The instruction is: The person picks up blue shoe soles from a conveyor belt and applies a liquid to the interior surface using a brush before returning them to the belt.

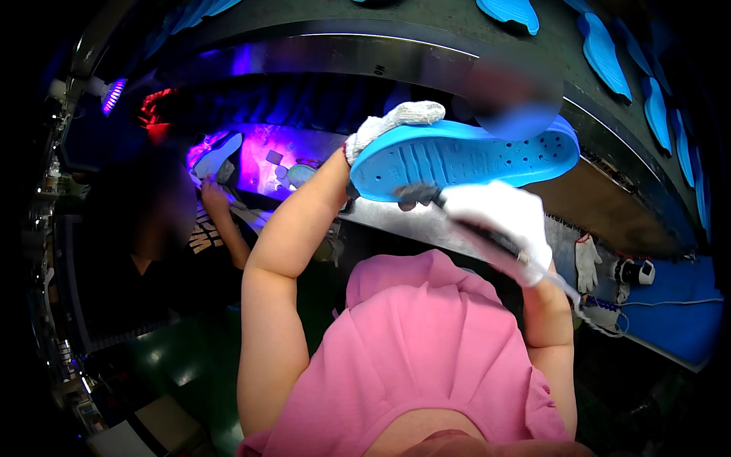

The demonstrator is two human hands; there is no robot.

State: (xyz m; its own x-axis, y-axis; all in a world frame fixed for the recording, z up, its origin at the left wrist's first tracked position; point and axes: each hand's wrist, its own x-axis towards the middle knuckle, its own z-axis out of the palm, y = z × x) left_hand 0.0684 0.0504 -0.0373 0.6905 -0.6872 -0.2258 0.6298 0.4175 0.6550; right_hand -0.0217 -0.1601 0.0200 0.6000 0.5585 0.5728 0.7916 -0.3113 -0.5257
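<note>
Blue sole (442,156) in my left hand (396,126), dark-tipped tool (417,192) in my right hand (499,221)

My left hand, in a white knit glove, is closed on the heel end of the sole, the fingers lying along its far edge; the rest of that grip is hidden behind it. I hold the sole raised in front of me above the metal bench (365,215), its grooved and holed face toward me, heel to the left and toe to the right. My right hand, gloved in white and blurred by motion, is wrapped around the tool's handle. The tip sits at the sole's near edge, by the heel grooves; whether it presses there I cannot tell. A pale cord (582,308) trails past my right wrist.

To the right lie a white glove (587,263) and a blue surface (678,308). To the left, a co-worker (205,236) in dark clothing handles a pale sole (217,156) under purple light. Beyond the bench, more blue soles (605,57) rest on a dark, metal-edged surface (426,23) that curves across the view
</note>
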